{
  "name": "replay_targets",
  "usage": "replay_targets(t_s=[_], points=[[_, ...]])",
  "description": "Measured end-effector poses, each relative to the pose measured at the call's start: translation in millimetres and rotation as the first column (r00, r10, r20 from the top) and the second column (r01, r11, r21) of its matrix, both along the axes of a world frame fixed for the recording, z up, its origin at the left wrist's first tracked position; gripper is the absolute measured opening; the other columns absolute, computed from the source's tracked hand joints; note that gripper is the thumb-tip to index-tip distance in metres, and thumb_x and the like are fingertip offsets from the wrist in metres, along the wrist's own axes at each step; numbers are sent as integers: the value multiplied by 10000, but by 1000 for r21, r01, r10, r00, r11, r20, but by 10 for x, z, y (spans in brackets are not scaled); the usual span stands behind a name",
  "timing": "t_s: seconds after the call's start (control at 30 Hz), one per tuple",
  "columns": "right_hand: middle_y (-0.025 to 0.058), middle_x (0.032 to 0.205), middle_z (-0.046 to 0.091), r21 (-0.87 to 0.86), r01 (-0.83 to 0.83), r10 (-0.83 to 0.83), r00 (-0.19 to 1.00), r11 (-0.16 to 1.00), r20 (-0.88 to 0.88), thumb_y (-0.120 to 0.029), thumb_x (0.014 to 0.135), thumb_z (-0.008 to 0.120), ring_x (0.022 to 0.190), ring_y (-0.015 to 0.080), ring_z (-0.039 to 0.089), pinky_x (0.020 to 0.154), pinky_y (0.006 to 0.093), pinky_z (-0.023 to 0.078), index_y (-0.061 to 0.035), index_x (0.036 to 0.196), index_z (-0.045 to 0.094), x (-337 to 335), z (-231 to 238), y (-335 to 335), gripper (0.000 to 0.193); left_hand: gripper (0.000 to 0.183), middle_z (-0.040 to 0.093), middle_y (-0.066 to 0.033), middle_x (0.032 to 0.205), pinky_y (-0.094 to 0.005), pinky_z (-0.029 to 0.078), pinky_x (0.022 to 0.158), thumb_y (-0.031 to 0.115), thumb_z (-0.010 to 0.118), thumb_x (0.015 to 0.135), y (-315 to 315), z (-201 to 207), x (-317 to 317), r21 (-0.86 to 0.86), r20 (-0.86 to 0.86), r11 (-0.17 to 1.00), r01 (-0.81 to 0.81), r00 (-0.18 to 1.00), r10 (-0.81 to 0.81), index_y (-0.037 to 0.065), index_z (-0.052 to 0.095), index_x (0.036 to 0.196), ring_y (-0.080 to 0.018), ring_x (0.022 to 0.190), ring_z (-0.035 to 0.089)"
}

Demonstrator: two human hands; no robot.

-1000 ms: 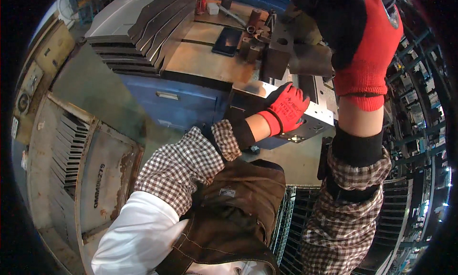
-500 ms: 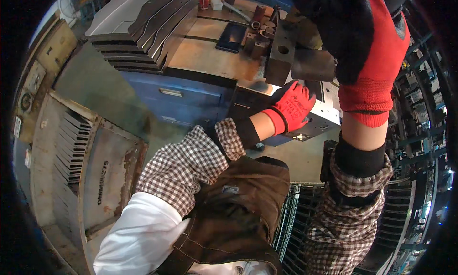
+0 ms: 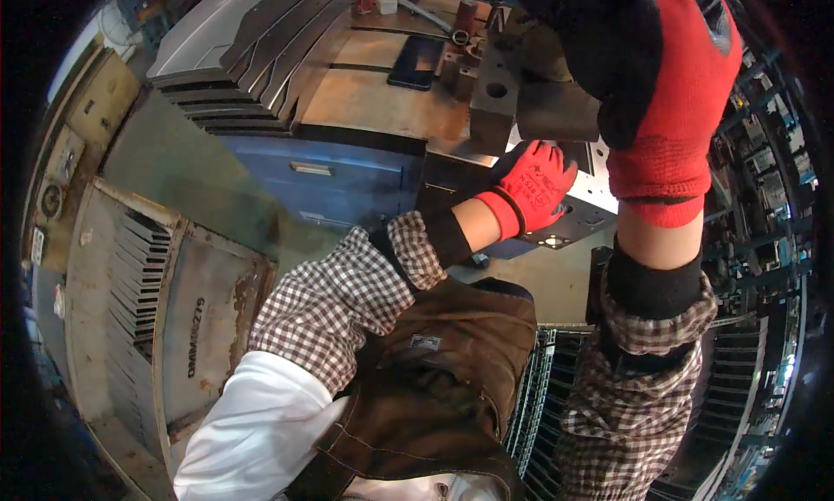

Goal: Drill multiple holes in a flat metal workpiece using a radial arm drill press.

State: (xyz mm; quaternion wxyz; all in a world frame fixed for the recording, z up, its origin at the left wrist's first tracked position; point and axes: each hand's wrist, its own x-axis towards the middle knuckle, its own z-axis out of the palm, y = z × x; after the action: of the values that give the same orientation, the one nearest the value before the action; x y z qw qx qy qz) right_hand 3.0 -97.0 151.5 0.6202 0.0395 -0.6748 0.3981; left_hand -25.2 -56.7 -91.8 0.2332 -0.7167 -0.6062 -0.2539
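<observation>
My left hand [image 3: 534, 187], in a red glove, is closed on the near left edge of a silvery metal panel [image 3: 599, 187] with punched holes. Its fingers lie over the top and curl at the front edge. Just beyond stand a dark steel block [image 3: 493, 123] with a round hole and a dark curved metal part [image 3: 557, 112], both partly over the panel. My right hand [image 3: 665, 84], in a red glove with black palm, is raised high at the upper right. It appears curled against something dark, which the glove and the picture's edge hide.
Stacked bent sheet-metal parts [image 3: 261, 58] sit on the bench [image 3: 356, 102] at the left. A dark phone [image 3: 416, 62], a wrench [image 3: 426, 15] and small metal pieces lie nearby. Below are blue drawers [image 3: 321, 175]. A rusty metal cabinet [image 3: 213, 319] stands left; a wire rack [image 3: 565, 362] is near my right.
The view has shifted slightly, so the bench things sit a little further left. Both hands keep nearly the same places, the left still at the panel and the right still raised.
</observation>
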Motion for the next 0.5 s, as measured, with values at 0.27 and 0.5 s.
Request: replay_targets(t_s=[0.27, 0.5], points=[[68, 896, 702, 118, -94, 97, 995, 989, -20, -162, 966, 677, 698, 138, 682, 584, 266, 565, -6, 1148, 676, -13, -36, 153, 239, 707, 623, -227, 1189, -471, 391, 1032, 466, 755, 771, 21, 0, -26, 40, 10, 999, 35, 999, -36, 12, 583, 1284, -349, 1116, 565], [73, 934, 701, 90, -46, 46, 999, 995, -4, -151, 993, 637, 718, 138, 699, 580, 243, 579, -3, 1189, 650, 21, -65, 88, 246, 718, 619, -230, 1194, -468, 397, 1024, 465, 760, 767, 0, 86, 0, -75, 41, 997, 25, 999, -22, 2, 576, 1283, -349, 1132, 555]])
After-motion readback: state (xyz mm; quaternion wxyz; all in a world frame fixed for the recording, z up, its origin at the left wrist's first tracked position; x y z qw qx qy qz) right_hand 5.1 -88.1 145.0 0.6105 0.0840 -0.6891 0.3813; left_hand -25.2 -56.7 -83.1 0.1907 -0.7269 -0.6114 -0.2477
